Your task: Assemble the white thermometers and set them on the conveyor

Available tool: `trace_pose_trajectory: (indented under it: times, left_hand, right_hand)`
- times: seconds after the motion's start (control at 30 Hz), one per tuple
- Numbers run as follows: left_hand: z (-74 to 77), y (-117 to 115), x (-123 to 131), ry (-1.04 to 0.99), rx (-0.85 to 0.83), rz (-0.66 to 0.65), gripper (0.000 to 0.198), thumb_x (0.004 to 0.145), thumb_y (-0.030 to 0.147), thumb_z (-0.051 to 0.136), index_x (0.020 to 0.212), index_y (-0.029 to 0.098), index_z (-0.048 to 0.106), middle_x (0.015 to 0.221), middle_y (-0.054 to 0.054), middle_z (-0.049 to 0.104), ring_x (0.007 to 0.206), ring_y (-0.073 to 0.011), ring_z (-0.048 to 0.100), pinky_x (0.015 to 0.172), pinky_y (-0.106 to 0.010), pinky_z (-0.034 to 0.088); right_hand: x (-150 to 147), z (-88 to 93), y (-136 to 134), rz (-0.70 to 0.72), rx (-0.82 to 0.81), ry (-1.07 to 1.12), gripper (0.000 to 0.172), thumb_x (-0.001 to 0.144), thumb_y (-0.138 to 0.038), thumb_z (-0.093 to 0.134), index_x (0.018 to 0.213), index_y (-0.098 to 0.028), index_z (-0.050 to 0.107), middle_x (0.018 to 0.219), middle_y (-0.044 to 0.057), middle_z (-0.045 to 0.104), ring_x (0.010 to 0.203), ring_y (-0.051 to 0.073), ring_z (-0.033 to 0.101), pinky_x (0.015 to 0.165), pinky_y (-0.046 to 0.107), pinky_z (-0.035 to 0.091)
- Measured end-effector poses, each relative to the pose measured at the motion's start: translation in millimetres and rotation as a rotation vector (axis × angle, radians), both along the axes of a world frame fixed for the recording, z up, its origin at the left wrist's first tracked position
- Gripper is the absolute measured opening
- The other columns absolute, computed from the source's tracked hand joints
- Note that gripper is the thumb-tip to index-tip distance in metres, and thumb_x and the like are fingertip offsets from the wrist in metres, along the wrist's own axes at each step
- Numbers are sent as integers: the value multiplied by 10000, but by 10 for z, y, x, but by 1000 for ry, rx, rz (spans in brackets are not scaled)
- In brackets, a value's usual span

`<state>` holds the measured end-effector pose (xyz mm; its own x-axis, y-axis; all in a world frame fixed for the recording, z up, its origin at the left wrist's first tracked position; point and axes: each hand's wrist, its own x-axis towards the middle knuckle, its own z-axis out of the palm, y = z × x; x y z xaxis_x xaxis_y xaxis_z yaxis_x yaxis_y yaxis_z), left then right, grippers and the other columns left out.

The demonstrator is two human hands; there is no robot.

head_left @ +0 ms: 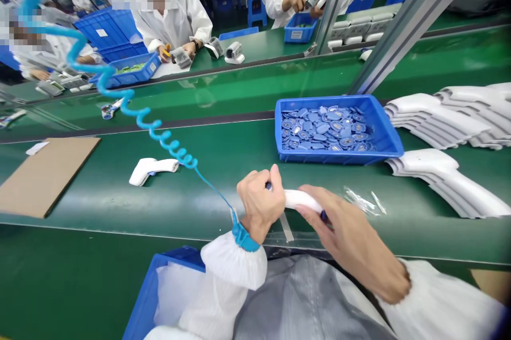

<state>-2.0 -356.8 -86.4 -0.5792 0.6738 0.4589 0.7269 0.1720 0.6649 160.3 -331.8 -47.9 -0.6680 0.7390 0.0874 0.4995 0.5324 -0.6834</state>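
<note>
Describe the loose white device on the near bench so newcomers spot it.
Find the near green bench, then look between the brown board and the wearer's left hand. There lies a white pistol-shaped device; unlike the stacked white shells, it lies alone.

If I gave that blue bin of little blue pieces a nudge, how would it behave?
The blue bin would probably slide rather than tip, being wide and low on the green work surface. Its walls look straight, so it's likely fairly stiff. The blue pieces might shift with a jolt, since they lie in a loose heap.
</note>
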Motion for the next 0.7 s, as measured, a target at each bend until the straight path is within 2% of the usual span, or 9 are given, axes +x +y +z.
trace_pose_trajectory:
  times: [0.13, 0.2, 0.27, 0.33, 0.37, 0.43, 0.53, 0.6, 0.7]
  left_hand:
    - [40, -31, -63, 47, -34, -104, 514, 950, 287, 564, 485, 192, 365, 461, 30, 386, 491, -114, 330, 540, -316, 237]
    - [77, -165, -99, -4, -68, -205, 380, 943, 323, 600, 593, 192, 533, 583, 1, 548, 605, -139, 494, 603, -295, 345]
    - [72, -307, -123, -68, -16, -265, 209, 935, 338, 620, 792, 187, 634, 812, -48, 664, 816, -178, 597, 728, -300, 430]
    - [19, -372, -140, -128, 91, -193, 231, 958, 326, 588, 776, 186, 604, 806, -45, 647, 799, -166, 588, 731, -293, 439]
    - [-18, -359, -149, -159, 126, -124, 312, 977, 323, 560, 695, 190, 554, 711, -18, 600, 703, -143, 549, 679, -280, 419]
    - [-81, -246, -174, -195, 141, 0, 463, 993, 340, 542, 571, 197, 416, 555, 33, 445, 553, -108, 409, 584, -271, 346]
    - [-109, 28, -219, -153, 90, 55, 547, 959, 343, 574, 522, 192, 281, 506, 53, 300, 513, -96, 272, 536, -287, 254]
    - [-94, 173, -239, -93, 35, 33, 545, 944, 291, 544, 505, 189, 238, 489, 51, 260, 498, -94, 234, 533, -297, 232]
    - [-59, 204, -288, -14, -55, -5, 510, 952, 265, 469, 488, 195, 269, 483, 34, 334, 494, -100, 301, 556, -287, 282]
  right_hand:
    - [-3, -115, -100, -103, -62, 51, 367, 1004, -519, 446, 1176, -239, 611, 894, 32, 674, 680, 162, 575, 630, 305, 430]
    - [-3, -122, -60, -199, -314, 40, 396, 972, -581, 455, 1036, -229, 625, 755, 12, 623, 600, 148, 511, 588, 296, 403]
    - [-15, -118, 11, -319, -708, 48, 442, 942, -641, 444, 858, -223, 559, 614, -27, 510, 487, 112, 367, 488, 269, 311]
    - [-42, -125, 66, -351, -1058, 43, 482, 913, -691, 436, 776, -231, 476, 560, -57, 429, 440, 85, 234, 432, 251, 203]
    - [-60, -134, 75, -312, -1125, 30, 488, 905, -702, 440, 786, -231, 480, 562, -61, 432, 435, 82, 223, 426, 247, 194]
    - [-101, -162, 46, -169, -981, -10, 455, 902, -675, 485, 894, -227, 560, 607, -46, 512, 453, 98, 331, 451, 250, 274]
    - [-179, -214, -83, 40, -462, -77, 359, 972, -541, 465, 1052, -235, 635, 677, -11, 619, 548, 143, 514, 566, 282, 375]
    - [-244, -254, -166, 73, -223, -143, 372, 1019, -484, 387, 1029, -224, 653, 651, 3, 630, 522, 157, 544, 557, 298, 352]
    - [-308, -306, -179, 58, -28, -160, 400, 1042, -455, 347, 988, -207, 657, 621, 9, 637, 464, 172, 566, 498, 302, 326]
